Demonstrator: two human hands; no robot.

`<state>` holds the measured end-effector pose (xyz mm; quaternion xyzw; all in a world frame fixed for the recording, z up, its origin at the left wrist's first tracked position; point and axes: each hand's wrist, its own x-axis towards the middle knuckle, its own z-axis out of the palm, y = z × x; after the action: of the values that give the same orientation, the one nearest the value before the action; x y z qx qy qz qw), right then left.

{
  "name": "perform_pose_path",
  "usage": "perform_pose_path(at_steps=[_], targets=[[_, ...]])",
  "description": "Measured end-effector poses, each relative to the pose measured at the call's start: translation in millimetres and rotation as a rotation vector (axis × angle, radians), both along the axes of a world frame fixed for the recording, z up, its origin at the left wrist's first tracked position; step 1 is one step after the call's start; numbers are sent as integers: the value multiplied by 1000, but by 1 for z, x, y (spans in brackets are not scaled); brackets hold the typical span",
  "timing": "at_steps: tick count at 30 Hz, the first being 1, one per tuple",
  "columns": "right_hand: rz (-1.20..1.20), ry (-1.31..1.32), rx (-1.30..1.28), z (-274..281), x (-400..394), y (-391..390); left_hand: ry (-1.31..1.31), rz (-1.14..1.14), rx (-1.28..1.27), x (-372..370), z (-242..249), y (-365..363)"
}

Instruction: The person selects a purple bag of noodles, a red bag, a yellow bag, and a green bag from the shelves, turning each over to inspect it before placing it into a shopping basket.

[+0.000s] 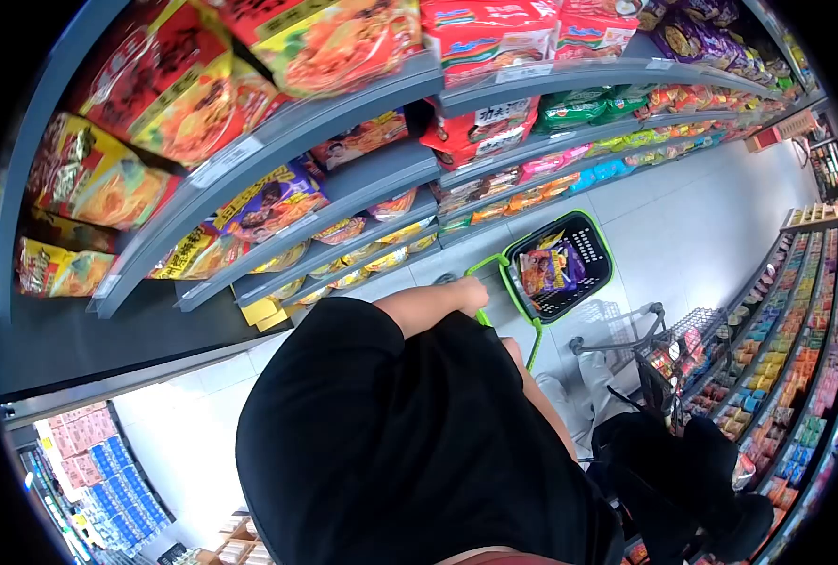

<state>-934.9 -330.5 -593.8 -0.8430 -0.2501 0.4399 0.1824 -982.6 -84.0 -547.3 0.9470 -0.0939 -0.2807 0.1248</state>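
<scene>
My left hand [472, 295] is closed round the green handle of a shopping basket [600, 247]. The basket is black with a bright green rim and hangs or stands just beyond the hand, above the pale floor. Inside it lie a purple noodle packet [569, 267] and a red-orange packet [535, 271], partly overlapping. Of my right arm [551, 414], the forearm shows beside the black shirt, near the basket's lower side. My right hand [511, 348] is mostly hidden behind the shirt, so its fingers cannot be made out.
Shelves [343, 85] of bagged noodles curve along the top and left. A person in black [683, 480] with light trousers stands close at the lower right, beside a metal shopping cart [668, 358]. More stocked shelves [767, 358] line the right side.
</scene>
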Motion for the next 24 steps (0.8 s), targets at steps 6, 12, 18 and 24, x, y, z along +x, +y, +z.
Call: perform_pose_path(at_steps=[6,12,18,24], targets=[[15,44,88,-5,-75,-1,51,-70,13,-65,-5,13],[-120,9,-120,31,-167,51,56,-57,-6,-144,-5,38],[-147,30,-85,25,-291,57,64,-190,-76,-248,-21,62],[-166,228,6,51,-372,84,144,-173,-41,-337,-4,82]])
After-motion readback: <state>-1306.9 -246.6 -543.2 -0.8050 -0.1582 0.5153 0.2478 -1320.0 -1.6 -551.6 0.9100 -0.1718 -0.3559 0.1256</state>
